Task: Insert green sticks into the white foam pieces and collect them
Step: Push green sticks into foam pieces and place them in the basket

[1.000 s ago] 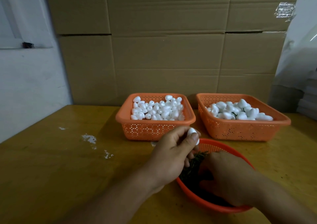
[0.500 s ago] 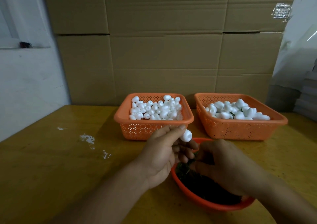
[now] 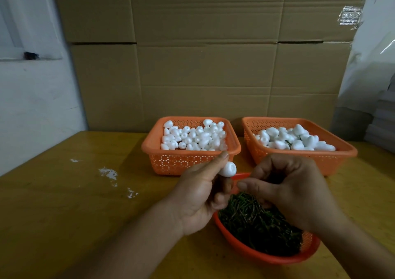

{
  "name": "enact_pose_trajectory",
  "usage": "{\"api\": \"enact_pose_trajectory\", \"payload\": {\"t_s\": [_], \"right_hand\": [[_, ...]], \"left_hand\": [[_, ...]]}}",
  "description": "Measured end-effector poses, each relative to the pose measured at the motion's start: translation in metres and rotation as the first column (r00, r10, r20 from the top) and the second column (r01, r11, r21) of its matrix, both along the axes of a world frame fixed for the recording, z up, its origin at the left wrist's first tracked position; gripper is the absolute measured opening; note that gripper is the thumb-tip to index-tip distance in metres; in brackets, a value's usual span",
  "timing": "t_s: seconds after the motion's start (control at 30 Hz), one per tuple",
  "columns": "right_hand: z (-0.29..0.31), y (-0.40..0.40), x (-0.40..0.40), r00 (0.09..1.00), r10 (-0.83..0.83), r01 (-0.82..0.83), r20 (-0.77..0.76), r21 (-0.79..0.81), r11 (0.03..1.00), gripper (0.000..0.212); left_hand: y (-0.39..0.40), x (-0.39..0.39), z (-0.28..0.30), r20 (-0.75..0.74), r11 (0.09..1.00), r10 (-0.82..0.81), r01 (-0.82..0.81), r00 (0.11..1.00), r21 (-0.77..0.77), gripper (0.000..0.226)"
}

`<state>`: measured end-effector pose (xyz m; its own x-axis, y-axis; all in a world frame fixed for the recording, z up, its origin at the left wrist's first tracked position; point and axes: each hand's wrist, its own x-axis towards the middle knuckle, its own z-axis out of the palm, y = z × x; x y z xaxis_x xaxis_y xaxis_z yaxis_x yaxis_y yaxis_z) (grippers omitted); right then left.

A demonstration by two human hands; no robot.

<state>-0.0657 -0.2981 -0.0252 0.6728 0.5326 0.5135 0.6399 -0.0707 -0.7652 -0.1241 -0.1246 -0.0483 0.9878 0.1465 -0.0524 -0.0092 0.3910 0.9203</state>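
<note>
A small white egg-shaped foam piece (image 3: 228,168) sits pinched between the thumb and fingertips of the left hand (image 3: 199,195), held up above the near rim of the round orange plastic bowl (image 3: 265,255). The right hand (image 3: 292,190) is just beside it, fingers curled and thumb pressed against the forefinger as if pinching something thin; whether a stick is actually between them cannot be made out. Both hands hover over the bowl, which holds a heap of short dark green sticks (image 3: 254,221) and stands on the yellow wooden table (image 3: 64,203).

Behind the hands, two square orange perforated plastic baskets stand side by side on the table. The left basket (image 3: 188,161) is filled with small loose white foam pieces (image 3: 196,136). The right basket (image 3: 333,156) holds larger-looking white foam pieces (image 3: 295,138), with a bit of green showing among them.

White crumbs of foam (image 3: 109,172) are scattered on the table to the left. A wall of stacked brown cardboard boxes (image 3: 203,54) rises behind the baskets, with a white wall (image 3: 32,97) to the left.
</note>
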Motion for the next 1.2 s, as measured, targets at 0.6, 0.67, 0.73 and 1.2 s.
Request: {"api": "enact_pose_trajectory", "payload": {"t_s": [0.6, 0.67, 0.73, 1.2], "right_hand": [[0.001, 0.004, -0.006, 0.993, 0.093, -0.080, -0.079, 0.156, 0.984, 0.014], [0.000, 0.004, -0.006, 0.996, 0.081, -0.076, -0.038, 0.129, 0.989, 0.014], [-0.001, 0.004, -0.006, 0.998, 0.068, -0.068, 0.002, 0.127, 0.990, 0.014], [-0.009, 0.005, -0.003, 0.915, -0.051, 0.027, 0.400, 0.066, 0.997, 0.016]], "left_hand": [[-0.004, -0.004, 0.004, 0.012, 0.994, -0.101, 0.101, 0.995, -0.034, 0.030], [-0.004, -0.005, 0.004, 0.012, 0.994, -0.105, 0.105, 0.994, -0.035, 0.030], [-0.005, -0.005, 0.005, 0.009, 0.993, -0.107, 0.107, 0.994, -0.040, 0.031], [-0.005, -0.007, 0.006, -0.020, 0.988, -0.138, 0.136, 0.990, -0.066, 0.037]]}}
